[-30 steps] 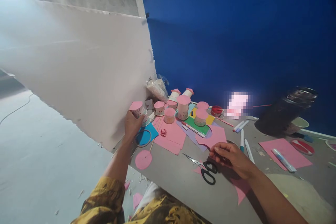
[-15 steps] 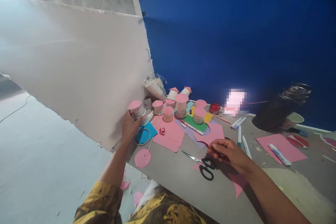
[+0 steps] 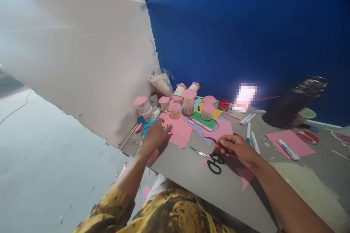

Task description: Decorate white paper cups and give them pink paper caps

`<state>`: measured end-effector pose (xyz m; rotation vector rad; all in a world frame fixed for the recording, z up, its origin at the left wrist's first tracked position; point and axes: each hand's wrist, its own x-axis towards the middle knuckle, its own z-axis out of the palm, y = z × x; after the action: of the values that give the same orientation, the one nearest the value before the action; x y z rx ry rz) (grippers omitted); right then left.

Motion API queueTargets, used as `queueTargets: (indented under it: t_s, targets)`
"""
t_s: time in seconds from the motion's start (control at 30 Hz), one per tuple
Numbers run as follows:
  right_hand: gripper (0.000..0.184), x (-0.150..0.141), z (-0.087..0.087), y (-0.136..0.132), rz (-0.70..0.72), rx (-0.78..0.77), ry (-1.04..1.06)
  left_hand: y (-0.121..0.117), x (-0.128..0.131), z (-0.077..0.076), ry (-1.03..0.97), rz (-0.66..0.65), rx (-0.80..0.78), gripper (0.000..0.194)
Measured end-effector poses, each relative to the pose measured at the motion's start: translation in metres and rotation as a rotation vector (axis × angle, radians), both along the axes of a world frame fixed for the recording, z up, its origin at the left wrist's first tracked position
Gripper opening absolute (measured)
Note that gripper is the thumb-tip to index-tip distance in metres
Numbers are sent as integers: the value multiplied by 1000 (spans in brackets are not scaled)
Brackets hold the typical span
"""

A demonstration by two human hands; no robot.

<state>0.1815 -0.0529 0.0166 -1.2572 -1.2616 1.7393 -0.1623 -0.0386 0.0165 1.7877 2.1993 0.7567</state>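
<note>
My left hand (image 3: 156, 133) is over the pink sheets (image 3: 180, 133), fingers apart and reaching forward. It partly covers a blue paper (image 3: 140, 121), a tape ring (image 3: 143, 134) and a pink paper disc (image 3: 153, 156). Just beyond it stand two stacked paper cups (image 3: 144, 107) with a pink top. My right hand (image 3: 237, 148) hovers low, thumb and fingers curled together; whatever they hold is hidden. Scissors (image 3: 210, 159) with black handles lie just left of it. A pink sheet with a rounded cut-out (image 3: 222, 128) lies beyond its fingertips.
Several pink-topped cups (image 3: 189, 102) stand at the back, near a stack of white cups (image 3: 161, 83). Markers (image 3: 248, 119) lie to the right, before a dark bottle (image 3: 292, 103). White (image 3: 95, 54) and blue (image 3: 240, 32) panels border the table. Paper scraps litter the floor.
My left hand has let go of the stacked cups, which stay standing, and has moved right and nearer over the pink sheets. My right hand keeps its place beside the scissors. The view has tilted downward.
</note>
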Motion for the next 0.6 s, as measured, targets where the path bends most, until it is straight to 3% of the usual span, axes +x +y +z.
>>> queueTargets:
  t_s: [0.07,0.17,0.27,0.47,0.53,0.6]
  targets:
    - [54,0,1,0,1,7,-14,8,6,0,-64,-44,-40,27]
    - [54,0,3,-1,-1,29,-35,14,10,1,-176,-98,-76,16]
    - [54,1,3,0,-3,62,-52,12,12,4,-333,-186,-107,23]
    - [53,4,-3,3,-37,73,-67,-18,11,19,-738,-354,-203,44]
    - [52,5,-4,3,-38,62,-59,-32,1,28,-955,-340,-256,47]
    - [51,6,-4,3,-39,54,-50,-49,-19,38,-1046,-275,-265,54]
